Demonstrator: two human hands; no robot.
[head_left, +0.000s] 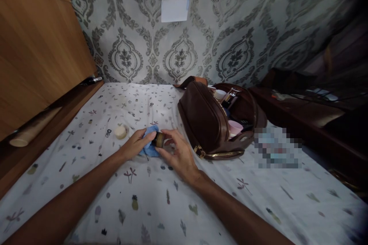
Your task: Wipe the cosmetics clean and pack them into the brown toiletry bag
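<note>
My left hand (138,143) is closed on a blue cloth (150,151), which it presses against the dark end of a small jar (159,140). The jar has a black part on the left and a brownish, see-through-looking part on the right. Thumb and fingers of my right hand (180,154) grip the jar's right end. Left of my hands, a small cream-coloured round container (120,132) stands on the patterned sheet (115,206).
An unzipped brown leather bag (204,120) lies right of my hands, holding a pink round container (235,128), a white lid and other cosmetics. A blurred patch (277,148) hides something beyond it. Wooden furniture (40,46) stands left; a patterned wall (178,53) closes the back.
</note>
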